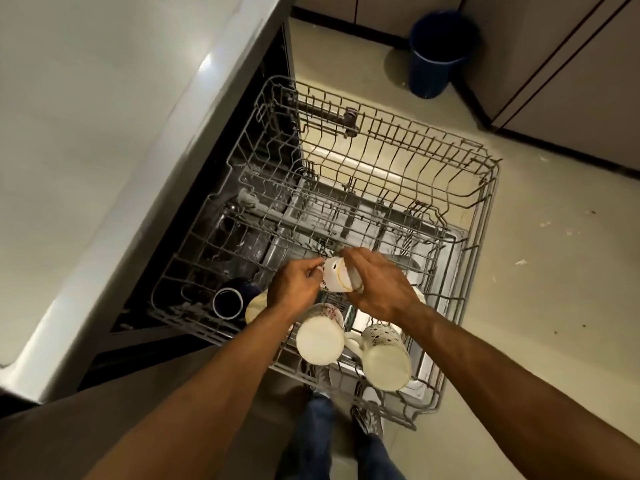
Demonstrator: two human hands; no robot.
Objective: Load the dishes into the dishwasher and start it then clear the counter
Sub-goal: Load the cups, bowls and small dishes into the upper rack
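Observation:
The dishwasher's upper wire rack (478,258) is pulled out over the open door. Both hands hold a white patterned mug (336,276) on its side above the rack's near part. My left hand (294,284) pinches its handle end, and my right hand (375,285) curls over its body. Two white patterned mugs stand upside down in the rack just below: one (320,336) at the left, one (386,362) at the right. A dark blue mug (228,301) lies on its side at the rack's near left, next to a pale dish (257,303).
The pale counter (104,133) runs along the left, above the dishwasher opening. A blue bin (438,55) stands on the floor at the back, beside the cabinets (571,74). My feet (367,415) are under the rack's near edge. The floor (554,271) at the right has scattered specks.

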